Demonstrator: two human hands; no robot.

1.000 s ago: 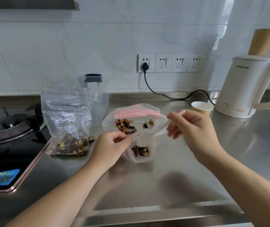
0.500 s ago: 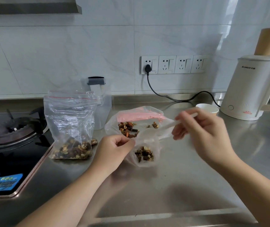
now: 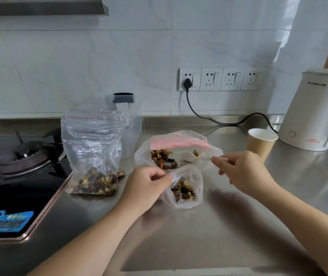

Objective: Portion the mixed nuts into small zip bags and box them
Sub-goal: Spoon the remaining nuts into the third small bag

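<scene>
- nuts in the tall zip bag [image 3: 92, 156] sit heaped at its bottom, well to the left of the left hand's grip; the bag stands upright with its red-lined mouth up and nobody touches it.
- left hand [image 3: 149, 186] pinches the rim of the small zip bag [image 3: 187, 188] between thumb and curled fingers, so the bag hangs just to the right of and below that pinch, its long axis roughly vertical, mouth up and tipped toward the source bag behind it.
- small zip bag is clear and crumpled, with a modest clump of yellow, brown and dark pieces at the bottom; i judge it only partly filled.
- source bag [image 3: 179, 150] lies open directly beyond both grips, pink strip along its far edge, loose mixed nuts [image 3: 163, 159] on its left side and a few at the right.
- white spoon [image 3: 188, 156] reaches leftward from the right hand's grip, handle running roughly left-right, bowl inside the source bag between the two nut patches and just above the small bag's mouth.
- right hand [image 3: 242, 170] holds the spoon handle in a narrow fingertip pinch; it is the hand nearer the loose nuts, so the next scoop is its work, i judge, with a short carry down-left into the held bag.
- paper cup [image 3: 260, 144] stands just beyond the right hand, apart from it.
</scene>
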